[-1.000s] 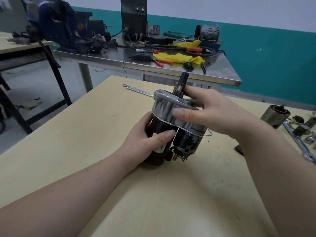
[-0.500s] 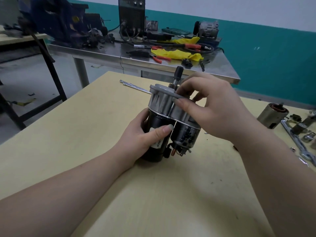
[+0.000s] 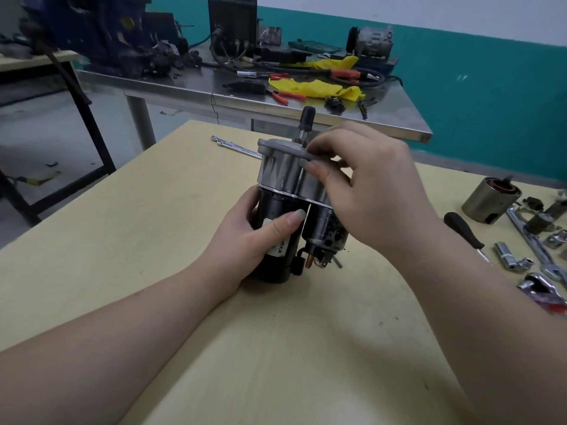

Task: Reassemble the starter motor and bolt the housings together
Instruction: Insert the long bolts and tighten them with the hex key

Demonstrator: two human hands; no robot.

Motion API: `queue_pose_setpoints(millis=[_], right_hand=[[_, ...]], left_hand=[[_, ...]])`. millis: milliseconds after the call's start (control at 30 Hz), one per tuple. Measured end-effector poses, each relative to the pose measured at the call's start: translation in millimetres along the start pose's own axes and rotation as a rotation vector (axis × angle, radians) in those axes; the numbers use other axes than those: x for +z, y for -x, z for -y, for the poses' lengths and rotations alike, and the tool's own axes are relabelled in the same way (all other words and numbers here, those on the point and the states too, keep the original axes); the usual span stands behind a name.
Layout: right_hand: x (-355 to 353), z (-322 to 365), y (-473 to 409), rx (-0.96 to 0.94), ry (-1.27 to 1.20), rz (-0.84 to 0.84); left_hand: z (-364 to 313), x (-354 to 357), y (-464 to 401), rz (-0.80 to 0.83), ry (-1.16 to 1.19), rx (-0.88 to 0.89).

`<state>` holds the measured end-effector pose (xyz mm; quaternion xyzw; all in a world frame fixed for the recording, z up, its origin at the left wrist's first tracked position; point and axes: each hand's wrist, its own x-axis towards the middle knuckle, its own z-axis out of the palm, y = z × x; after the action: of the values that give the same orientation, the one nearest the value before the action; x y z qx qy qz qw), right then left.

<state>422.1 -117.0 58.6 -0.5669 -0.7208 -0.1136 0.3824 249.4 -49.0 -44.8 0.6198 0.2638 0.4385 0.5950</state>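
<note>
Left hand (image 3: 245, 237): grip clamped round black motor body (image 3: 273, 228), upright, mid surface (image 3: 153, 240). Right hand (image 3: 362, 191): grip pinching silver housing (image 3: 282, 171). Seat housing flush, shaft (image 3: 305, 124) centred, before bolting. Far right: sockets (image 3: 509, 257).

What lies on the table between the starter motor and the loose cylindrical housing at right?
In the head view, only the right hand and forearm cross between starter motor and cylindrical housing.

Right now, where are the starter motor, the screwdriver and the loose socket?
starter motor (image 3: 280, 171), head view, on its silver upper housing.
screwdriver (image 3: 462, 230), head view, on its black handle.
loose socket (image 3: 507, 256), head view, on its chrome barrel.
</note>
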Motion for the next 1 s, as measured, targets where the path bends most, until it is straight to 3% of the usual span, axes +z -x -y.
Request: queue_pose_setpoints(millis=[233,633,867,1000], right_hand=[[1,5,3,0.241,-0.307,0.073],[4,26,5,0.382,-0.177,0.070],[30,35,24,0.394,-0.063,-0.187],[31,33,25,0.380,-0.130,-0.222]], left_hand=[[-1,1,1,0.012,0.001,0.013],[1,4,9,-0.072,-0.105,0.076],[5,3,9,-0.294,-0.236,0.140],[6,4,9,-0.330,-0.286,0.161]])
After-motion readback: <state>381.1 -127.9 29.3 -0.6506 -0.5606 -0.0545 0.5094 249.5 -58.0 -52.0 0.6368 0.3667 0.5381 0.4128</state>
